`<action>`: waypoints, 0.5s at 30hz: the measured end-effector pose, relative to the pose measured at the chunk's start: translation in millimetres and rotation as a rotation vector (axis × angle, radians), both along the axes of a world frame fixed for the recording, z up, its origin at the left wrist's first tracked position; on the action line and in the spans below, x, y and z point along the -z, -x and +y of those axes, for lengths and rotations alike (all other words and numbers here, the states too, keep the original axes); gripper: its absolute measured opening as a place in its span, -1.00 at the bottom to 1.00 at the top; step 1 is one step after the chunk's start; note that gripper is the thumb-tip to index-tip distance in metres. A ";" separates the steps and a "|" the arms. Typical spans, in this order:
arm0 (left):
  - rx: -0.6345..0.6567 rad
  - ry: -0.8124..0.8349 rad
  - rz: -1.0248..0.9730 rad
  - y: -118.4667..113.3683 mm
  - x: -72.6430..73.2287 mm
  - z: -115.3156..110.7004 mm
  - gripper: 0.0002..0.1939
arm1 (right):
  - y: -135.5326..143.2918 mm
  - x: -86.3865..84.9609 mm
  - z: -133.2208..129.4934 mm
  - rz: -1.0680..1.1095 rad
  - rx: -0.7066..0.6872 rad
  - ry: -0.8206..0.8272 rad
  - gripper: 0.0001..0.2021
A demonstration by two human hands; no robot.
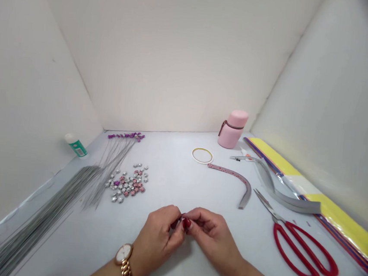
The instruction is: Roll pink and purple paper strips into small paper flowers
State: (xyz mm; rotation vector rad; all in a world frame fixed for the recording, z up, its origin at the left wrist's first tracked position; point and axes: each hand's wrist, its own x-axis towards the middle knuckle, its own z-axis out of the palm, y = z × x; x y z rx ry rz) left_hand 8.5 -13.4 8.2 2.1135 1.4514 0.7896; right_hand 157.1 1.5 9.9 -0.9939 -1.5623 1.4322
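Note:
Near the front middle of the table, my left hand and my right hand meet fingertip to fingertip. Both are closed in a pinch around something very small, mostly hidden by the fingers and too small to name. To the left of my hands lies a loose group of small folded stars in silver, pink and purple. Beyond my right hand, a curved bundle of pinkish patterned paper strips rests flat. A wristwatch sits on my left wrist.
Thin grey wires cover the left side; wires topped with purple stars lie behind. A glue bottle lies far left. On the right are red scissors, grey strips, yellow packets, a tape roll and a pink flask.

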 end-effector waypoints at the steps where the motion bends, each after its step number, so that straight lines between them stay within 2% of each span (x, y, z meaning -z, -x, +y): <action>1: -0.001 -0.004 0.001 0.1 0.1 -0.3 -0.77 | 0.2 -0.2 0.5 0.023 0.002 0.036 -0.90; 5: 0.019 -0.016 0.006 1.6 0.7 -1.0 -0.79 | 0.1 -0.1 1.6 0.095 0.001 0.113 -0.92; 8: 0.035 -0.055 0.024 3.3 0.9 -0.4 -0.80 | -1.9 -1.1 1.4 0.097 -0.019 0.092 -0.84; 15: 0.041 -0.137 0.110 4.0 2.0 1.6 -0.83 | -7.9 -5.2 -0.1 -0.253 -0.048 -0.142 -0.85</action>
